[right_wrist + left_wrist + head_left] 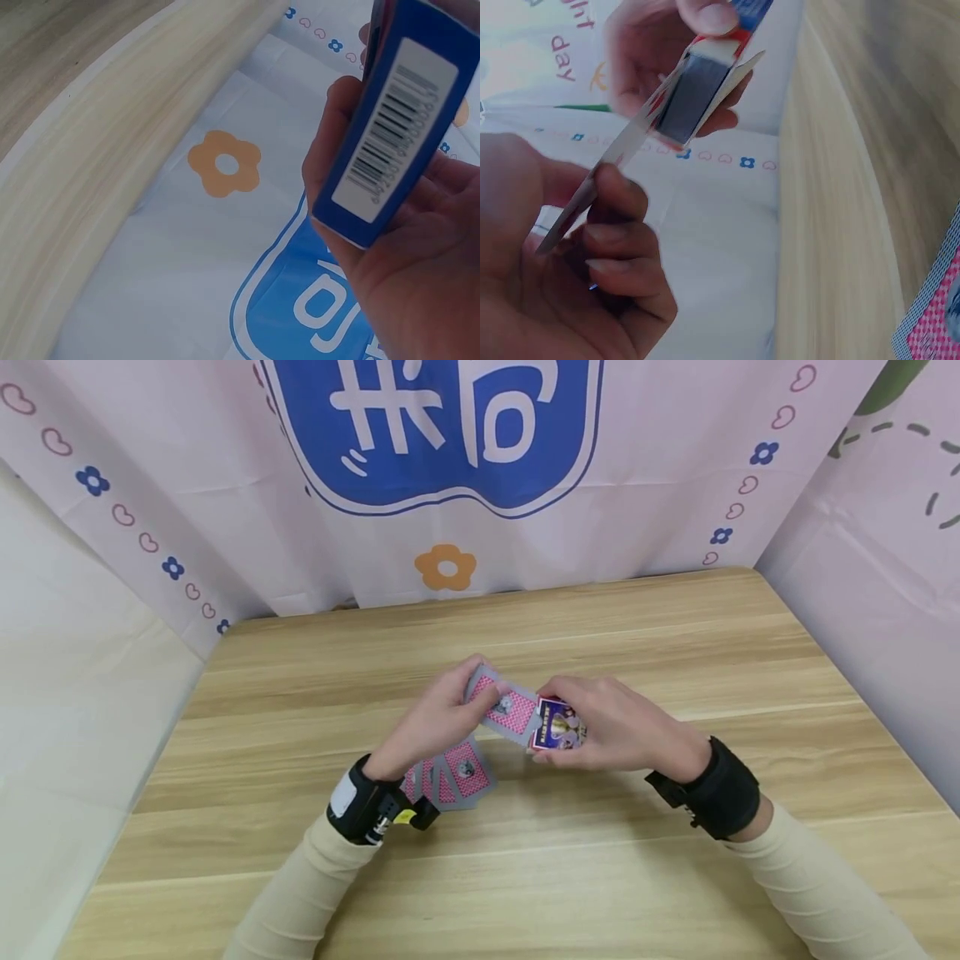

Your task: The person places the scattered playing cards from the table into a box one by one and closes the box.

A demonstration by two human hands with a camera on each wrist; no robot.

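My left hand (442, 714) pinches playing cards (513, 710) with pink checked backs and grey borders, thumb on top. Their far end meets the open mouth of a card box (557, 727), which my right hand (622, 722) grips by its sides. In the left wrist view the box's mouth (694, 97) shows a dark inside, with the held cards (619, 150) at one edge of it. The right wrist view gives the box's blue end with a barcode (394, 131). Below my left hand, several cards (467, 768) lie fanned on the table, partly hidden by the wrist.
The wooden table (600, 877) stretches around both hands. A printed cloth (660, 518) hangs behind its back edge, with white cloth (82, 693) at the left side. Black wrist straps with cameras (716, 789) sit on both arms.
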